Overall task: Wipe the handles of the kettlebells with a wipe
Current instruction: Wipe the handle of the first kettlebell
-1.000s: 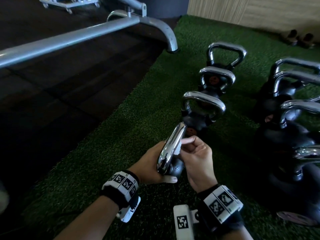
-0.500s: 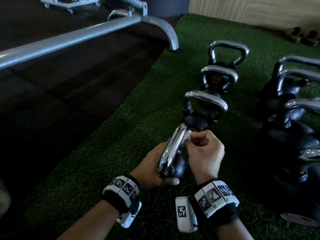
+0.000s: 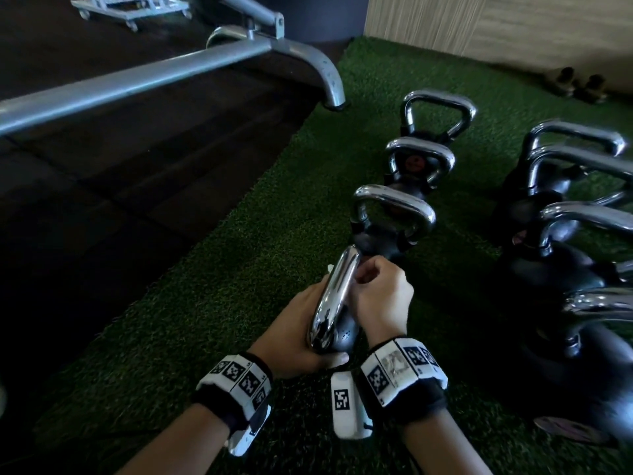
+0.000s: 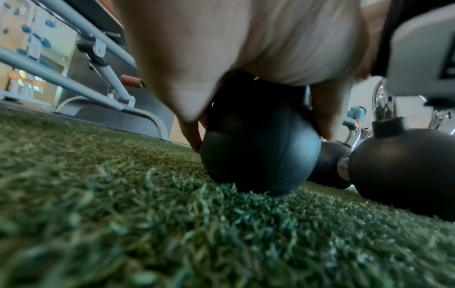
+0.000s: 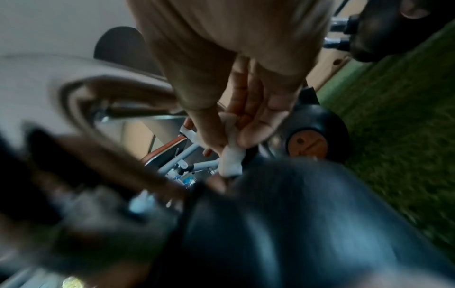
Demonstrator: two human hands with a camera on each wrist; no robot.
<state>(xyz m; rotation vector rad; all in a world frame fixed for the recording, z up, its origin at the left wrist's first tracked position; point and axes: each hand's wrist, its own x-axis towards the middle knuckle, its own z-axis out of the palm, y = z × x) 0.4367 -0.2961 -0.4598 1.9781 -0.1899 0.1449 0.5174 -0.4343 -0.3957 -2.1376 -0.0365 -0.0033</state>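
The nearest kettlebell has a black ball and a chrome handle, and it stands on green turf. My left hand grips it from the left, fingers round the ball and thumb under the handle's near end. On the handle's right side my right hand pinches a white wipe against the chrome near the far end. A small white corner of the wipe shows past the handle's left side.
Three more kettlebells line up beyond mine, and several larger ones stand to the right. A grey steel machine frame crosses the dark floor at left, its foot on the turf edge. Bare turf lies left.
My right hand has curled tighter round the wipe and slid along the chrome handle. My left hand keeps its grip on the kettlebell.
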